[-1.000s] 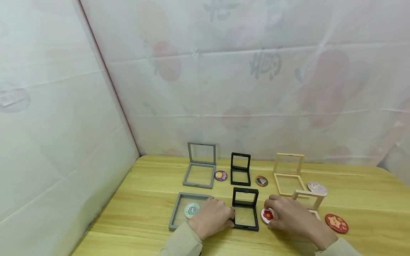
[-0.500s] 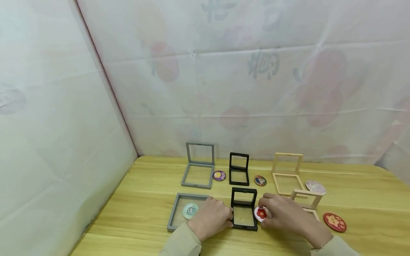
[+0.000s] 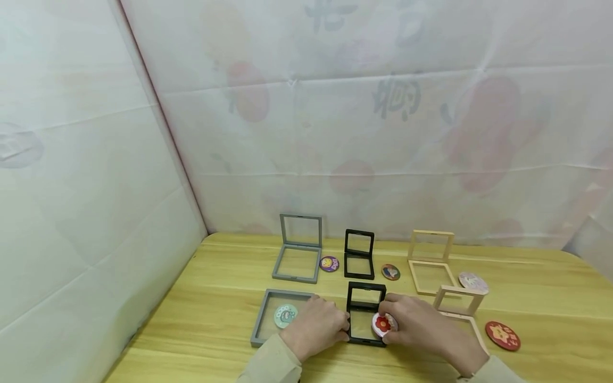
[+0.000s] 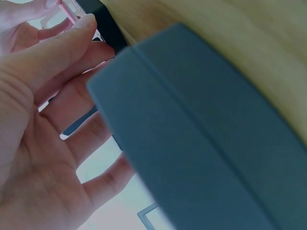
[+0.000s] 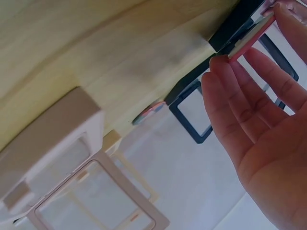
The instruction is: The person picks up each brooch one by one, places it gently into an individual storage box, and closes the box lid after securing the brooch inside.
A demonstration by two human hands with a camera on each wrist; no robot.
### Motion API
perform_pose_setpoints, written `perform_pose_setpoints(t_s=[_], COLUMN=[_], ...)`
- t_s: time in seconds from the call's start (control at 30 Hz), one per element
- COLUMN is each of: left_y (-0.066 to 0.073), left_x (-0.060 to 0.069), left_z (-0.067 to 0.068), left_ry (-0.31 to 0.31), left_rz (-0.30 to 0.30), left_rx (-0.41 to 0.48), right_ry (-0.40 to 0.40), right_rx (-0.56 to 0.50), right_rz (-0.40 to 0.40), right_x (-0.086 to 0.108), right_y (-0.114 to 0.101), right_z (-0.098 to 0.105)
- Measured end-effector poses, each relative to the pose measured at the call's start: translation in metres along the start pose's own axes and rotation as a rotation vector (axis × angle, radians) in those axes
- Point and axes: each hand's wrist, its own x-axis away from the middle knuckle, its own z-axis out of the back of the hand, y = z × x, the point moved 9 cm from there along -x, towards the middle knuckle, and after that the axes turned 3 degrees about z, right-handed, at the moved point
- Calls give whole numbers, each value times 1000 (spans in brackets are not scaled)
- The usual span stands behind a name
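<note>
My right hand (image 3: 415, 324) pinches a round white badge with a red flower (image 3: 383, 324) by its edge, thumb in front and fingers behind. The badge is over the right part of the lower half of a black display frame (image 3: 366, 340), whose other half stands upright. My left hand (image 3: 316, 323) holds that frame's left edge with thumb and fingertips. In the right wrist view the badge (image 5: 252, 40) appears edge-on between thumb and fingers. Beside my left hand lies a grey frame (image 3: 258, 319) with a green badge (image 3: 286, 316) in it; its side fills much of the left wrist view.
Behind stand an open grey frame (image 3: 296, 279), a smaller black frame (image 3: 359, 275) and a cream frame (image 3: 433, 261). Purple (image 3: 329, 264), dark (image 3: 390, 272) and pale (image 3: 473, 283) badges lie beside them. A beige frame (image 3: 462, 290) and red badge (image 3: 503, 335) are right.
My right hand has moved left with the flower badge, from the table beside the black frame to over its lower half. My left hand has stayed at the frame's left edge.
</note>
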Motion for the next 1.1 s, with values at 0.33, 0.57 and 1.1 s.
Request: perform_pose_setpoints(t_s=[0.33, 0.57, 1.1], left_y=[1, 1, 0], left_x=[0, -1, -1], left_z=[2, 1, -1], left_ry=[17, 10, 7], left_rz=[-1, 3, 0], left_rx=[-14, -17, -13], right_ry=[37, 40, 34], right_rx=[21, 52, 58], right_rz=[26, 35, 70], right_x=[-3, -6, -13], right_y=[-7, -12, -20], right_z=[2, -2, -10])
